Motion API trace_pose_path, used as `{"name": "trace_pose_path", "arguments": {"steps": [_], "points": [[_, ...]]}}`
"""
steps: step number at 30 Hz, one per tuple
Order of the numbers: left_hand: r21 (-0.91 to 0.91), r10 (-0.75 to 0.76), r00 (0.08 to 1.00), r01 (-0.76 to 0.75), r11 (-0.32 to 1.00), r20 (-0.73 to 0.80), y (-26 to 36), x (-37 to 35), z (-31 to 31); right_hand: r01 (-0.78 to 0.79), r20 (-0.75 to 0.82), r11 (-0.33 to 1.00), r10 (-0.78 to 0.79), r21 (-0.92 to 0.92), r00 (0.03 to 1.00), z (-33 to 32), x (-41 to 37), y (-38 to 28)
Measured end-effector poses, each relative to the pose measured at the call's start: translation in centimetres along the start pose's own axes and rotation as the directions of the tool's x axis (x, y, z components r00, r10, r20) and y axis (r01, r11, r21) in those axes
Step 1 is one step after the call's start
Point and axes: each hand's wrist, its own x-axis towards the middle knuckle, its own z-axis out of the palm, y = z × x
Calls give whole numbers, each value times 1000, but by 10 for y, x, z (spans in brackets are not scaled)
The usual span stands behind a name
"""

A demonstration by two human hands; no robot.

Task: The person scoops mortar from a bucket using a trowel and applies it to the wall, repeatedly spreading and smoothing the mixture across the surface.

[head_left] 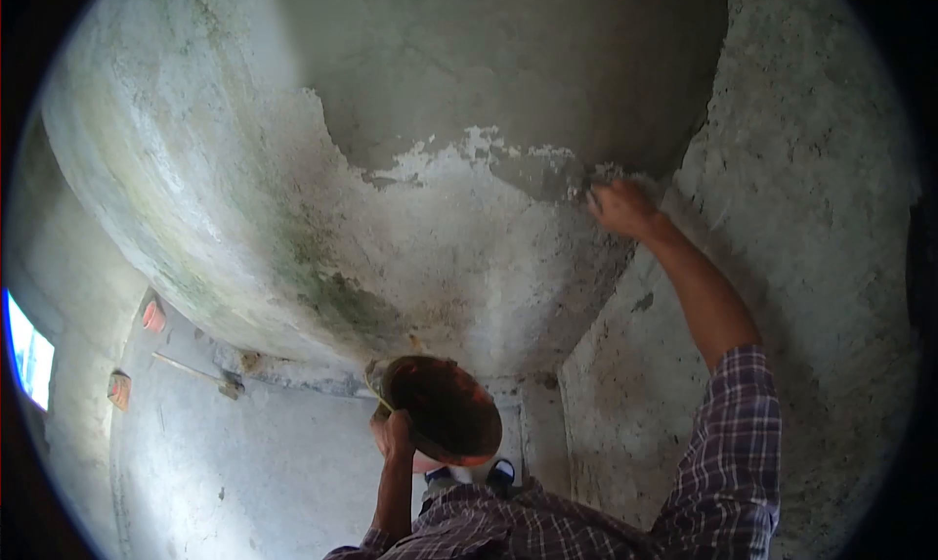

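Observation:
My left hand (393, 433) grips the rim of a round reddish basin (494, 425), held tilted in front of my body. Dark, wet-looking mortar (445, 413) coats the inside of the basin. Up at the wall, my right hand (622, 208) is closed beside the ragged lower edge of a fresh grey plaster patch (518, 62). Whatever its fingers hold is too small and blurred to make out. Below the patch, the old wall (459, 228) shows pale, with greenish stains on its left part.
A rough side wall (782, 218) meets the plastered one at the right. On the concrete floor (254, 462) at the left lie a long-handled tool (195, 370), a reddish pot (153, 316) and a brick-like block (119, 391). My shoe (501, 474) shows below the basin.

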Motion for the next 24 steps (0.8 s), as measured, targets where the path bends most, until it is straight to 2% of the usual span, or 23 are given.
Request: {"name": "trace_pose_path", "arguments": {"steps": [1,3,7,9,11,12,13,17,19,21,23,24], "points": [[6,-8,1000,8,1000,-2,-2,-5,-6,-16,100,999,13,36,995,24,-14,-2],[16,-44,999,44,999,13,0,-4,-1,65,217,997,-71,32,974,49,-36,-12],[36,-32,999,32,999,8,5,-4,1,79,143,993,-91,92,985,20,-33,-32],[104,-61,998,61,993,-5,5,-6,1,134,-144,983,-115,130,983,-28,-12,-35],[179,-56,998,58,982,-18,-7,2,-2,-46,-85,984,62,174,994,-77,18,-35],[252,-52,998,58,966,-30,-12,4,-4,-23,-175,989,49,148,983,-95,33,-31],[250,-53,998,60,966,-33,-11,3,-5,0,-265,993,32,117,964,-105,44,-27],[233,-105,994,108,966,-26,-18,2,-5,-34,-308,999,36,11,951,-91,60,-28],[227,-119,992,125,966,-41,-23,10,0,-57,-109,998,60,28,992,-59,49,-37],[289,-108,993,120,950,-57,-31,8,-7,96,178,990,-77,-99,981,-10,22,-36],[342,-93,995,100,934,-39,-28,-4,-15,127,337,988,-91,-86,937,14,-4,-46],[384,-49,999,52,922,-18,-21,0,-9,138,323,984,-95,-113,942,9,-9,-46]]}}
